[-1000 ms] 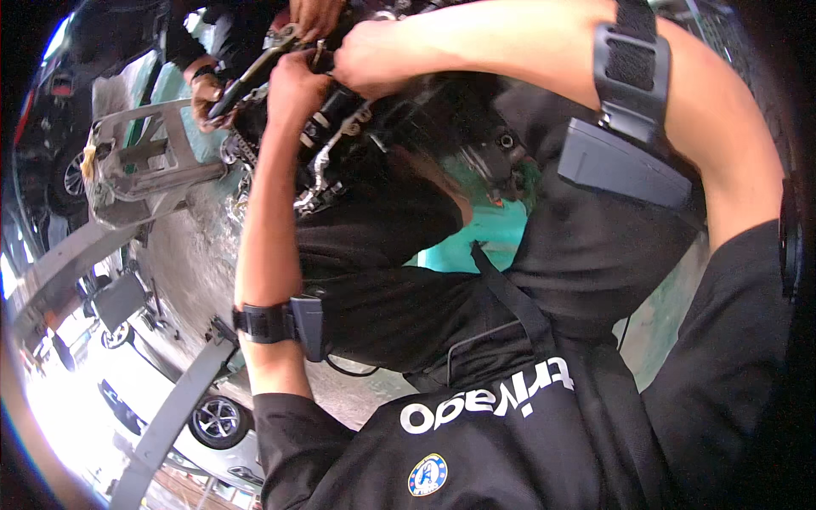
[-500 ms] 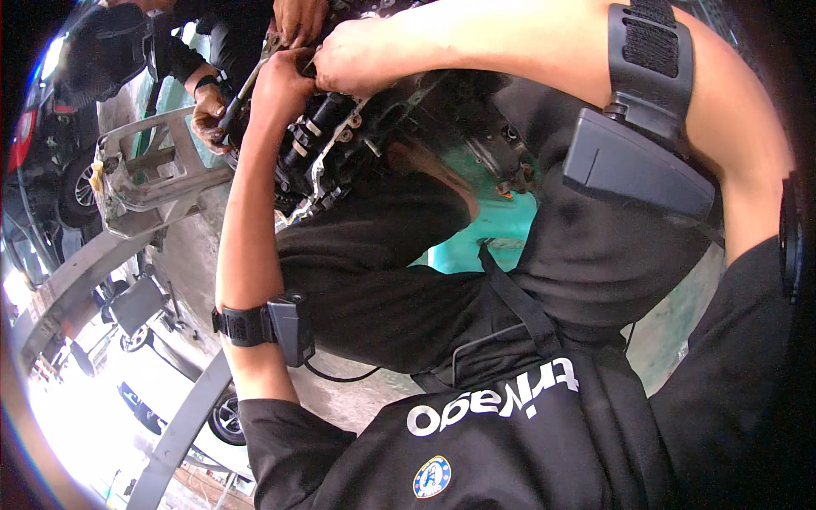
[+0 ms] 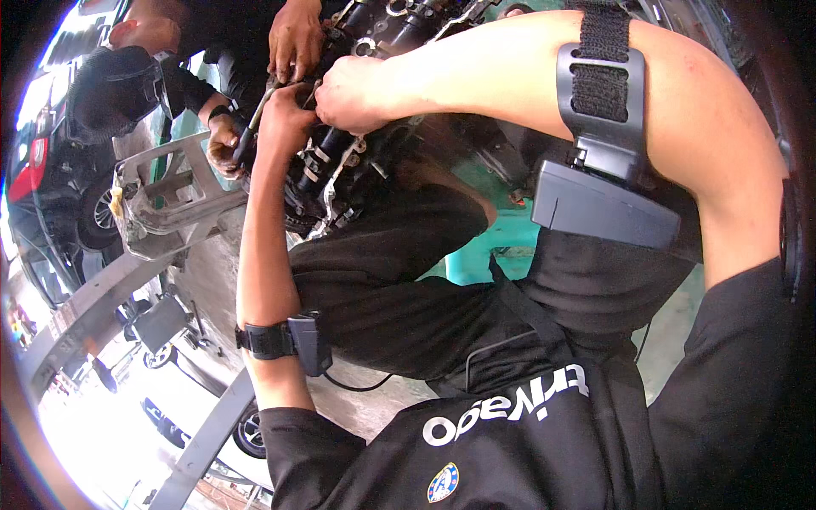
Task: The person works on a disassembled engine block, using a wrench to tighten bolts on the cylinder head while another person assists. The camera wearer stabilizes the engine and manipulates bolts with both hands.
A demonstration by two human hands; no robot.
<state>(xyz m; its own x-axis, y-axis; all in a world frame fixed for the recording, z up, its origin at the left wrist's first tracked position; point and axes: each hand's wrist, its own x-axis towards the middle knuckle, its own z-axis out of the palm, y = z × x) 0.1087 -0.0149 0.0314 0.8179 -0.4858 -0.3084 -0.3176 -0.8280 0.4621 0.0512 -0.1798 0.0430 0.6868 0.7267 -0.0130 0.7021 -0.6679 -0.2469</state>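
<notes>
An engine assembly [image 3: 327, 166] with black cylindrical parts and metal brackets lies at the top centre. My left hand [image 3: 287, 119] is curled on its upper left part; what the fingertips hold is hidden. My right hand [image 3: 348, 93] is beside it, closed, thumb and fingers on something small that I cannot make out. Just above them, a co-worker's hand [image 3: 293, 42] rests with fingers bent on the engine. The co-worker's other hand [image 3: 223, 146] grips a long dark-handled tool [image 3: 246, 140] to the left of mine.
The co-worker's head [image 3: 144, 25] and black cap [image 3: 115, 93] are at upper left. A slotted grey metal frame [image 3: 161, 217] and grey beam [image 3: 89, 306] stand left. A dark car [image 3: 59, 221] and white vehicle are beyond. A teal seat [image 3: 476, 255] shows under my legs.
The view has shifted, so hands and engine sit lower in the picture than half a second ago. The co-worker's head has come further into view. My hands remain closed at the same spot.
</notes>
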